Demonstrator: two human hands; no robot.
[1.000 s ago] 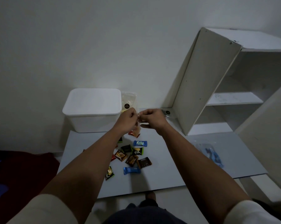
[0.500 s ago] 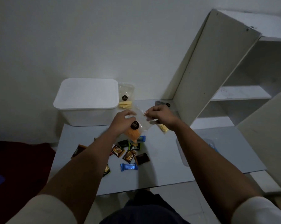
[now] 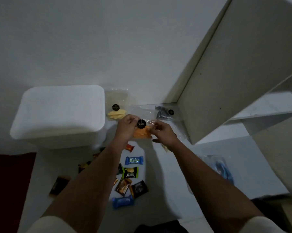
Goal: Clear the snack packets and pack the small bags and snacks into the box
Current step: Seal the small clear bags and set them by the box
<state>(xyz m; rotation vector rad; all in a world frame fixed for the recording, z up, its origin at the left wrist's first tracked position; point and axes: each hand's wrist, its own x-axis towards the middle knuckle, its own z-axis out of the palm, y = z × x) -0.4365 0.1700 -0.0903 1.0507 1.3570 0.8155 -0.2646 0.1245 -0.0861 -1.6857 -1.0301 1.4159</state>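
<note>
My left hand [image 3: 127, 126] and right hand [image 3: 162, 132] now pinch the orange bag [image 3: 142, 132] nearer the yellow bag [image 3: 116, 113] (beside the box [image 3: 61, 113]) than before.

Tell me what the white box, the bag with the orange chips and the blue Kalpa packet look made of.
White box: looks like matte moulded plastic, with rounded lid corners and a dull sheen.
Bag with orange chips: thin clear plastic film; chips show through and it crinkles.
Blue Kalpa packet: glossy printed wrapper, probably plastic or foil film, with crimped ends.

Lidded box [image 3: 61, 113] left, shelf panel [image 3: 226, 91] right; packets between.
</note>
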